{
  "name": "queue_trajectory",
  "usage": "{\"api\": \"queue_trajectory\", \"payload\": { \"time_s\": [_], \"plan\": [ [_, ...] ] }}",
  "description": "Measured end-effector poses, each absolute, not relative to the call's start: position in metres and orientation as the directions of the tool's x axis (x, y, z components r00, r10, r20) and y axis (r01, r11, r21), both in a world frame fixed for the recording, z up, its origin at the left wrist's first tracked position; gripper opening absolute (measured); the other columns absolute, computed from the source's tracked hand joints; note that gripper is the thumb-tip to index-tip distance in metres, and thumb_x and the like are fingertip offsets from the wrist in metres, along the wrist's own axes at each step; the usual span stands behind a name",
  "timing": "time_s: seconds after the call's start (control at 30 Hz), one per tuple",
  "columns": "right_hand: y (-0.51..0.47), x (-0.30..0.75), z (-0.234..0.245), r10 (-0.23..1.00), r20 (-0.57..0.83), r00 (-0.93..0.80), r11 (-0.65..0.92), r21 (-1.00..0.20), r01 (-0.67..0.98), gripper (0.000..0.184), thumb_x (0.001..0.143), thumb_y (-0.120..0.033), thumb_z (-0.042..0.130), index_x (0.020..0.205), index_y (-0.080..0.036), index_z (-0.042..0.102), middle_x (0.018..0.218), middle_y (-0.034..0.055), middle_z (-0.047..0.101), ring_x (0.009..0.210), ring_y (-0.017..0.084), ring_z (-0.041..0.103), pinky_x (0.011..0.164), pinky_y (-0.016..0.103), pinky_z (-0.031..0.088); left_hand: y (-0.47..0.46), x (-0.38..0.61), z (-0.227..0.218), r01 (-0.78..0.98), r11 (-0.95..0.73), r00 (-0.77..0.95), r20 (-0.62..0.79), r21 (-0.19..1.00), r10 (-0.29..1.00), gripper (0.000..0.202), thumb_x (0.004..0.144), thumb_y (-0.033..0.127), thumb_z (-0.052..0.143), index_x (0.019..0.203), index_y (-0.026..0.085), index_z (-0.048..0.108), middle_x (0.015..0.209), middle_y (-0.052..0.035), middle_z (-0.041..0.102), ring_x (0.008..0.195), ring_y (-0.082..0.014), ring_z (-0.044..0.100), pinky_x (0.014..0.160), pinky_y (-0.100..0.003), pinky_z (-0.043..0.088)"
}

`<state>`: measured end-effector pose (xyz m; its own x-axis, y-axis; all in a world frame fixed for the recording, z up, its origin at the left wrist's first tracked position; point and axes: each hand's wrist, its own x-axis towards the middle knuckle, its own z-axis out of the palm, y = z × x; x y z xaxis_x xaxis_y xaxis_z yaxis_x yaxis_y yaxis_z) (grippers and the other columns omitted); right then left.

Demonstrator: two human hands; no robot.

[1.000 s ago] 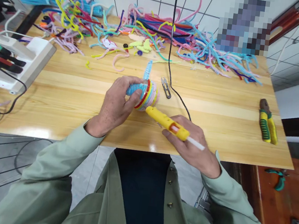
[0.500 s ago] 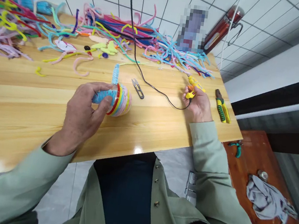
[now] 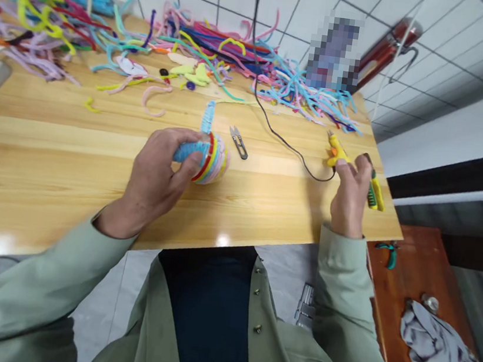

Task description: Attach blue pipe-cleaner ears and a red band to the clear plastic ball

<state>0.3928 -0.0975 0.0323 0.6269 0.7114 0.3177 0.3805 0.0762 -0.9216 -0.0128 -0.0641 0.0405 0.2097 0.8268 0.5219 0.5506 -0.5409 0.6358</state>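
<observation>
Head view: near the middle of the frame sits a small rounded piece wound in fuzzy red, yellow, pale blue and pink bands (image 3: 216,164), with a blue wrapped part at its left end and a narrow blue strip (image 3: 208,116) reaching up from it. The left hand (image 3: 157,176) has the blue end pinched between thumb and fingers, the thumb on the near side; whether the piece rests on the light wooden table (image 3: 108,145) or hangs just above it, I cannot tell.

It should be light and not slippery, its pile soft over what may be a firmer core. Hard squeezing could flatten the fuzz or shift the bands, so the blue end is a sensible hold; the thin strip looks likely to bend and makes a poor handle.

Right of centre, the right hand (image 3: 350,195) is at the rear of a yellow plastic glue gun with an orange trigger (image 3: 338,152), nozzle toward the upper left. I cannot tell whether the fingers grip it or merely touch it. The gun is probably light and stiff, best taken by its handle away from the metal tip; its thin black cord (image 3: 288,145) could tug. Green-and-yellow-handled pliers (image 3: 377,192) lie just beside that hand, partly hidden.
</observation>
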Motion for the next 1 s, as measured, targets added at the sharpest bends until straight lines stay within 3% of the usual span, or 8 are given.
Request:
{"api": "queue_trajectory", "payload": {
  "time_s": [0.07, 0.13, 0.23, 0.33, 0.53, 0.67, 0.83, 1.0],
  "plan": [
    [-0.115, 0.354, 0.044, 0.754, 0.447, 0.481, 0.122, -0.815, 0.567, 0.051, 0.093, -0.045, 0.081, 0.139, -0.03, 0.067, 0.147, 0.0104, 0.068, 0.142, 0.03, 0.065, 0.127, 0.059, 0.049, -0.064, -0.013, 0.039, 0.538, -0.559, 0.22, 0.534, 0.632, 0.816, 0.021, 0.112, 0.042, 0.061, 0.128, 0.033, 0.069, 0.132, -0.0056, 0.082, 0.125, -0.029, 0.077, 0.112, -0.053, 0.061],
    [-0.123, 0.31, 0.056, 0.829, 0.518, 0.21, 0.261, -0.691, 0.674, 0.052, 0.097, -0.049, 0.079, 0.144, -0.03, 0.066, 0.15, 0.0115, 0.069, 0.144, 0.034, 0.064, 0.123, 0.063, 0.052, -0.064, -0.014, 0.039, 0.521, -0.582, 0.225, 0.557, 0.625, 0.8, 0.025, 0.114, 0.046, 0.057, 0.13, 0.031, 0.068, 0.133, -0.0064, 0.081, 0.126, -0.0285, 0.077, 0.111, -0.052, 0.061],
    [-0.12, 0.25, 0.066, 0.835, 0.542, -0.096, 0.449, -0.57, 0.688, 0.046, 0.101, -0.051, 0.078, 0.142, -0.031, 0.066, 0.146, 0.0123, 0.072, 0.14, 0.036, 0.066, 0.118, 0.063, 0.055, -0.065, -0.014, 0.041, 0.48, -0.574, 0.226, 0.538, 0.664, 0.812, 0.032, 0.116, 0.052, 0.051, 0.133, 0.031, 0.07, 0.134, -0.0072, 0.08, 0.128, -0.0296, 0.075, 0.113, -0.052, 0.06],
    [-0.111, 0.211, 0.062, 0.802, 0.55, -0.235, 0.541, -0.499, 0.678, 0.047, 0.103, -0.049, 0.076, 0.145, -0.032, 0.06, 0.148, 0.0136, 0.069, 0.141, 0.037, 0.064, 0.121, 0.064, 0.052, -0.068, -0.015, 0.047, 0.447, -0.518, 0.221, 0.471, 0.729, 0.854, 0.04, 0.116, 0.06, 0.048, 0.134, 0.033, 0.072, 0.134, -0.0083, 0.08, 0.129, -0.0317, 0.074, 0.116, -0.053, 0.058],
    [-0.096, 0.181, 0.043, 0.802, 0.54, -0.256, 0.508, -0.391, 0.768, 0.053, 0.103, -0.045, 0.077, 0.148, -0.028, 0.056, 0.146, 0.0154, 0.064, 0.135, 0.038, 0.06, 0.115, 0.062, 0.051, -0.072, -0.014, 0.056, 0.422, -0.502, 0.27, 0.424, 0.755, 0.864, 0.08, 0.109, 0.087, 0.029, 0.14, 0.027, 0.071, 0.142, -0.0128, 0.078, 0.136, -0.0328, 0.071, 0.121, -0.053, 0.054],
    [-0.088, 0.171, 0.037, 0.809, 0.547, -0.213, 0.446, -0.337, 0.829, 0.045, 0.105, -0.052, 0.074, 0.139, -0.026, 0.061, 0.137, 0.0152, 0.068, 0.124, 0.037, 0.06, 0.106, 0.056, 0.05, -0.073, -0.015, 0.055, 0.387, -0.548, 0.316, 0.451, 0.742, 0.835, 0.093, 0.106, 0.091, 0.021, 0.144, 0.023, 0.071, 0.148, -0.0152, 0.076, 0.139, -0.033, 0.069, 0.123, -0.053, 0.052],
    [-0.086, 0.174, 0.034, 0.788, 0.601, -0.133, 0.392, -0.324, 0.861, 0.035, 0.111, -0.056, 0.061, 0.126, -0.025, 0.069, 0.119, 0.0144, 0.072, 0.111, 0.035, 0.061, 0.097, 0.053, 0.047, -0.076, -0.014, 0.056, 0.345, -0.571, 0.339, 0.469, 0.745, 0.816, 0.096, 0.106, 0.091, 0.017, 0.145, 0.022, 0.072, 0.147, -0.0155, 0.076, 0.136, -0.0324, 0.07, 0.122, -0.052, 0.054],
    [-0.09, 0.189, 0.037, 0.805, 0.594, -0.01, 0.396, -0.525, 0.754, 0.024, 0.11, -0.048, 0.059, 0.113, -0.028, 0.072, 0.109, 0.0112, 0.075, 0.104, 0.031, 0.064, 0.096, 0.05, 0.047, -0.072, -0.009, 0.047, 0.325, -0.489, 0.191, 0.45, 0.81, 0.872, 0.075, 0.112, 0.083, 0.03, 0.13, 0.026, 0.075, 0.144, -0.0133, 0.077, 0.137, -0.0304, 0.071, 0.115, -0.049, 0.059]
  ]
}}
